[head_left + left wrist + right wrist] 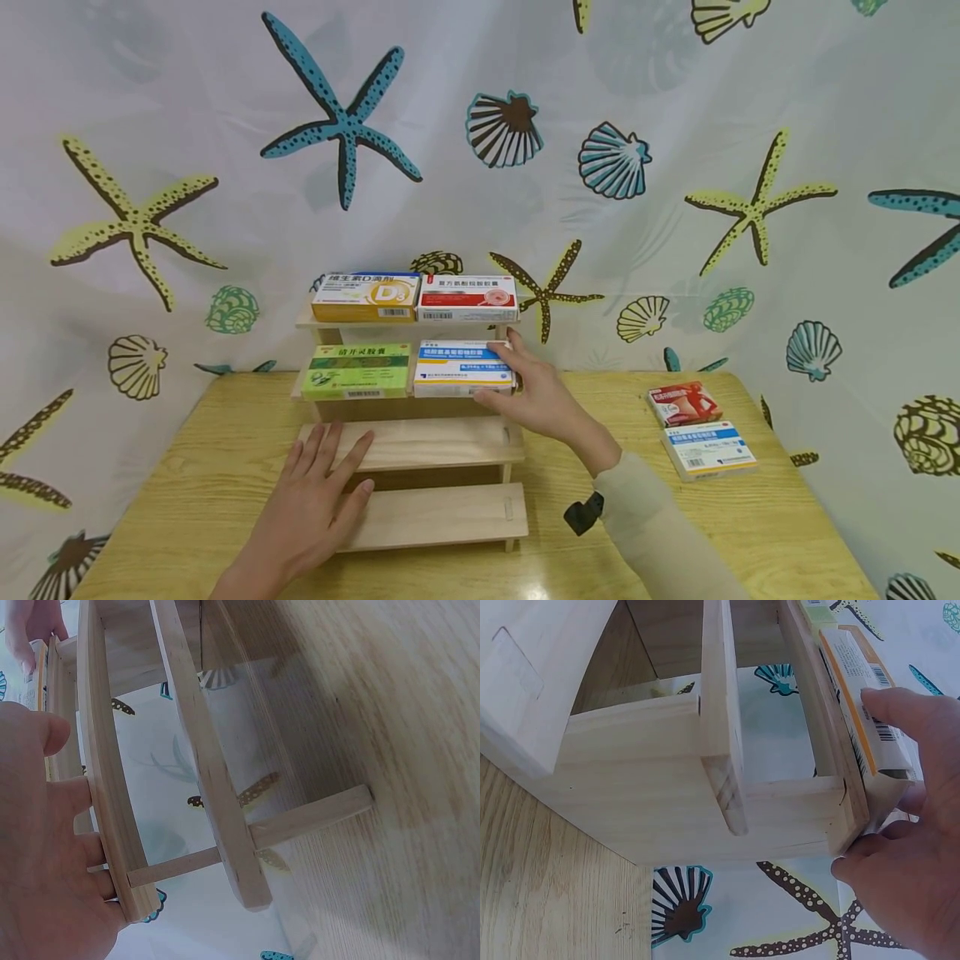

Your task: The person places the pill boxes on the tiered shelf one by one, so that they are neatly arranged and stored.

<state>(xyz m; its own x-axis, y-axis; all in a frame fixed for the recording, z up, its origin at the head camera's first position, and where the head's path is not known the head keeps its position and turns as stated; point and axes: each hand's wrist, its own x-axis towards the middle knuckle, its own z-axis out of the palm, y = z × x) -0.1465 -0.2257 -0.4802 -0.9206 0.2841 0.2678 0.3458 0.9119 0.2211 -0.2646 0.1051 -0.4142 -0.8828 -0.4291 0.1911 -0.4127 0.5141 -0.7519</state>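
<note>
**A:** ok what are the hands up to, left one first?

**B:** left hand (311, 500) is laid over the left end of the third shelf (442, 442) down, fingers spread and pretty straight, not gripping anything. Right hand (540, 396) comes in from the right, wrist bent, and pinches the right end of the blue-white box (453, 367), thumb on the front. That box is on the second shelf (850, 825) down, at the right end. Pale sleeve (660, 517) on that arm, plus a black strap (583, 512) thing by the cuff.

**A:** and what's everything made of?

**B:** stand (442, 512) is pale bare wood, four straight stepped planks. Left side has a flat green box (356, 372) with the orange D3 box (366, 296) above it, then a red-white box (467, 297) above the gripped one. All printed cartons. Over by the table's far right corner, a red box (685, 403) is just behind a matching box (709, 450), also blue and white.

**A:** surface and room?

**B:** yellowish wood-grain table (787, 533), with a whitish cloth (450, 217) behind its far edge, starfish and shells printed all over, a bit wrinkled.
</note>
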